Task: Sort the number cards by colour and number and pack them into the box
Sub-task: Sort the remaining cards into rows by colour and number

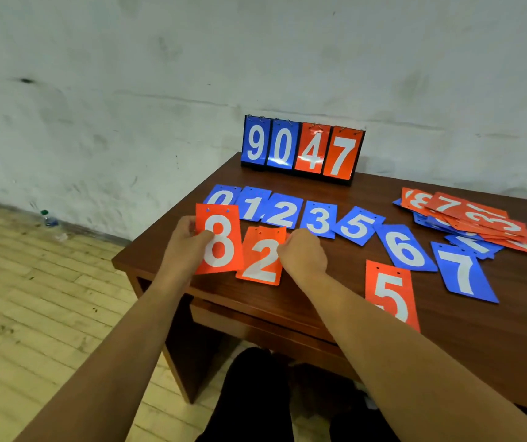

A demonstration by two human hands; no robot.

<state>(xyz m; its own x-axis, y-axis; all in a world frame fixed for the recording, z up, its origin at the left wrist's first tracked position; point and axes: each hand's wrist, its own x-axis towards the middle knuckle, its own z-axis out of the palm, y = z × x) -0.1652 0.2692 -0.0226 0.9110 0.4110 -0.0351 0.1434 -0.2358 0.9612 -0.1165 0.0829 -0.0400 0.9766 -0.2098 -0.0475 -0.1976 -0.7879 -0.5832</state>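
**Red 8 in the left hand, red 2 at the right**

We grip the red 8 card point(220, 240) in our left hand point(189, 242), thumb across its face, and hold it raised over the near left corner of the wooden table point(335, 288). Our right hand point(303, 255) is curled into a loose fist pinching the right edge of the red 2 card point(261, 260), which sits just beside the 8. Behind them we see a row of blue cards point(319, 218) reading 0, 1, 2, 3, 5, 6, 7. A red 5 card point(391, 296) lies alone near the front edge. A mixed pile point(472, 220) rests at the far right, and a flip scoreboard point(302, 149) showing 9047 stands by the wall.
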